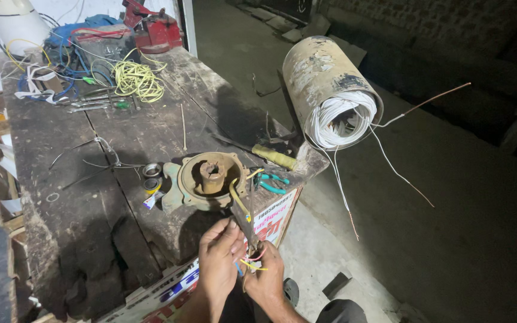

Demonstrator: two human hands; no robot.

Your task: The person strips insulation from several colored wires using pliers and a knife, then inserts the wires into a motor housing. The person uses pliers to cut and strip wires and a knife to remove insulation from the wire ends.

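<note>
Rust-brown and worn, a round motor end cover (210, 178) sits near the front edge of the dark wooden worktop (73, 197), with a hub standing up in its middle. Thin leads (243, 209) run from this cover down over the edge to the person's hands, which are held together just below the worktop front. The left hand (219, 266) has its grip pinched on the leads, fingers curled around them, and the right hand (265, 278) is clenched on the same bunch from the other side, where yellow, red and blue strands show between the fingers. The two hands touch each other.

Just beside the cover, on its right, lie green-handled pliers (273, 181), and a yellow-handled tool (275, 157) rests a little farther back. Two small metal rings (151, 176) lie to the left of the cover, one behind the other. A large, stained metal cylinder (324, 84) stands off the right end of the worktop, its open mouth packed with white winding wire (337, 119); loose wire ends trail from it toward the floor. At the far end of the worktop lie a coil of yellow wire (136, 81), a tangle of blue and white cables, and a red vise (154, 30).
</note>
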